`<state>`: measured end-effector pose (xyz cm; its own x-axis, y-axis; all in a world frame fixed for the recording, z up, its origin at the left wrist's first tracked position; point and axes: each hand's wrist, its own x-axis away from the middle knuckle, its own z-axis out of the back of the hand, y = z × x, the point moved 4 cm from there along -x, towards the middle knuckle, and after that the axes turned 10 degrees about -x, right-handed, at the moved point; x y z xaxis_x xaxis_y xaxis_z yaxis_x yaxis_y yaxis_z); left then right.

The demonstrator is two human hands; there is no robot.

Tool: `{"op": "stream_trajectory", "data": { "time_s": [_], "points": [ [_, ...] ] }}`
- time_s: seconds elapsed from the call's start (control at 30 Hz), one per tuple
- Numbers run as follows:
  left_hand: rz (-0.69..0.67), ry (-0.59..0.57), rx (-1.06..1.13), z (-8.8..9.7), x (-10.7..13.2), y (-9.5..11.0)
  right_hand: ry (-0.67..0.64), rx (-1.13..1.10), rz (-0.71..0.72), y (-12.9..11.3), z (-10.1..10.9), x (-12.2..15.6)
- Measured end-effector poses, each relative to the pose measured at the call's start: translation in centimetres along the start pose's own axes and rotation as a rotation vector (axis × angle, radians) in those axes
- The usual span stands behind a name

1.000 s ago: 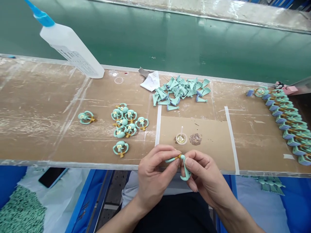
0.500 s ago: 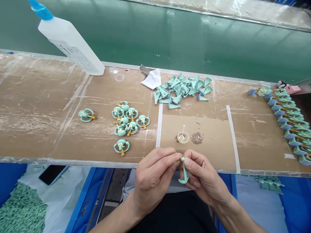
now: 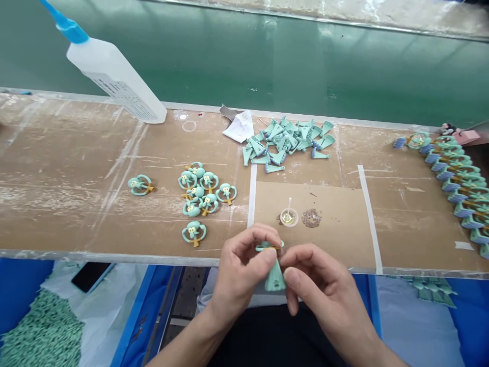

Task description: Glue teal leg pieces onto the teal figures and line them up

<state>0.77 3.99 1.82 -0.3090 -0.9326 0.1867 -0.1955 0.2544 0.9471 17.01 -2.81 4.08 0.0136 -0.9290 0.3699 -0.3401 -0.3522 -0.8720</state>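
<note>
Left hand (image 3: 240,270) pinching teal toy figure (image 3: 275,279) firmly, figure held just above workbench front edge (image 3: 114,256); right hand (image 3: 324,290) open, just beside figure, not gripping it.

bare hands (image 3: 240,272), black trousers (image 3: 275,339), pale shirt (image 3: 204,295)

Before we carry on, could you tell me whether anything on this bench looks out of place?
One teal moulded figure lies apart, left of the cluster of matching teal figures, so it looks stray.
</note>
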Motion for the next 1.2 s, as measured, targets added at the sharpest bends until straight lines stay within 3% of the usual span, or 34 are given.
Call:
{"op": "stream_trajectory", "data": {
  "time_s": [0.1, 0.17, 0.43, 0.6, 0.8, 0.97, 1.03, 1.1, 1.2],
  "points": [
    [0.243, -0.088, 0.444, -1.2, 0.0, -0.9, 0.09, 0.229, 0.282, -1.7, 0.2, 0.3],
    [0.348, -0.128, 0.623, -2.0, 0.2, -1.2, 0.128, 0.305, 0.437, -2.4, 0.3, 0.3],
    [0.502, -0.046, 0.783, -2.4, 1.2, -2.3, 0.065, 0.485, 0.535, -3.2, -0.6, 0.1],
    [0.491, -0.091, 0.752, -2.9, 1.0, -2.3, 0.038, 0.547, 0.578, -3.3, -0.8, 0.2],
    [0.295, -0.09, 0.526, -3.0, 1.2, -1.7, 0.1, 0.612, 0.618, -3.3, -0.1, -0.1],
    [0.227, -0.133, 0.454, -3.9, 1.1, -1.3, 0.083, 0.511, 0.499, -3.4, 0.7, -0.2],
    [0.207, -0.129, 0.4, -3.9, 0.7, -1.5, 0.076, 0.477, 0.454, -3.8, 1.8, -0.4],
    [0.157, -0.125, 0.328, -3.5, 0.5, -1.8, 0.153, 0.507, 0.44, -5.0, 4.4, -0.9],
    [-0.012, -0.075, 0.125, -0.8, 0.9, -1.9, 0.455, 0.695, 0.456, -7.9, 11.5, -2.9]
  ]
}}
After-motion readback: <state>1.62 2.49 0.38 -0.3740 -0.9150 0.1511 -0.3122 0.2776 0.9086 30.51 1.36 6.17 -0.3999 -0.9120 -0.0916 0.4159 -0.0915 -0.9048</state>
